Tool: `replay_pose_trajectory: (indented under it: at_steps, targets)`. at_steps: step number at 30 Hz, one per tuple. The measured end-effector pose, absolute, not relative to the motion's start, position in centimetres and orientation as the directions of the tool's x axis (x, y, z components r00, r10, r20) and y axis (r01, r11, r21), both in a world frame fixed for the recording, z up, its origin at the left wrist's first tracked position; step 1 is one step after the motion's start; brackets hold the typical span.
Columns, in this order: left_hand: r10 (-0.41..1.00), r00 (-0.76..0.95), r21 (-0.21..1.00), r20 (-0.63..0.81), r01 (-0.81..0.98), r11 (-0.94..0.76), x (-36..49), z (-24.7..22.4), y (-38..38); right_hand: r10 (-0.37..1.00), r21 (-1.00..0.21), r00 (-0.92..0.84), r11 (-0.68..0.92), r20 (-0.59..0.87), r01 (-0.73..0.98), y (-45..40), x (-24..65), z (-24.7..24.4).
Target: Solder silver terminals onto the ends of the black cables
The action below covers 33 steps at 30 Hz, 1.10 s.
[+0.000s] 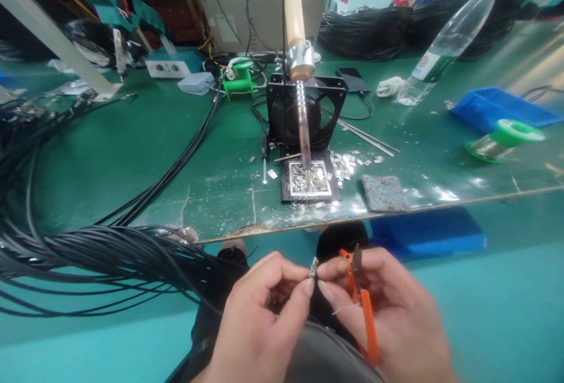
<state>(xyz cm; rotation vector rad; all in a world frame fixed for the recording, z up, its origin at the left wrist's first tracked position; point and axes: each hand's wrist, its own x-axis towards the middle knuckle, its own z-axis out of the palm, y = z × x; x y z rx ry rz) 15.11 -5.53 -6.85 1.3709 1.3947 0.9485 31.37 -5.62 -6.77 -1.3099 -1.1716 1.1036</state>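
Centrally, just beyond the near edge of the green bench (pixel 229 136), on your side and above your lap, a small shiny metal part (pixel 313 268) sits between your hands. Your left hand (pixel 264 306) pinches it, thumb against finger; your right hand (pixel 396 318) has orange-handled pliers (pixel 371 330) clasped in the palm, its fingertips at the part's other side, though whether they touch it cannot be told. This piece looks mid-handling, and how much of it is finished or left is too small to judge. At the bench's near edge, a wooden-handled soldering iron (pixel 295 16) points down at a square, pale-rimmed tray (pixel 329 192) of jumbled metal bits; flat, silvery flakes (pixel 346 165) lie beside it, near a rough, grey slab (pixel 385 193). Smooth black cables (pixel 110 254) droop over the edge leftward.
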Motion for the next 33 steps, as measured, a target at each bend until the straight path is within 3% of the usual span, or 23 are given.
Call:
replay_pose_trajectory:
  at_steps: [9,14,27,30,33]
  targets:
    - [0.993,0.076,0.944,-0.092,0.323,0.063,15.2,-6.5,-5.5,0.996,-0.996,0.089,0.011,0.019,0.088,-5.7,31.2,-7.3]
    - [0.991,0.08,0.946,-0.105,0.316,0.074,15.3,-6.4,-5.4,0.996,-0.981,0.055,0.059,0.07,0.183,-5.8,31.6,-7.8]
    - [0.911,0.151,0.91,-0.385,0.229,0.346,14.7,-5.9,-5.1,0.912,-0.835,-0.274,0.396,0.307,0.383,-3.9,33.5,-7.6]
    - [0.891,0.183,0.9,-0.416,0.22,0.376,14.5,-5.8,-4.8,0.905,-0.849,-0.326,0.387,0.274,0.361,-3.6,33.9,-7.4]
    - [0.866,0.222,0.888,-0.447,0.223,0.401,14.2,-5.9,-4.6,0.923,-0.928,-0.363,0.24,0.127,0.286,-3.4,34.1,-7.7]
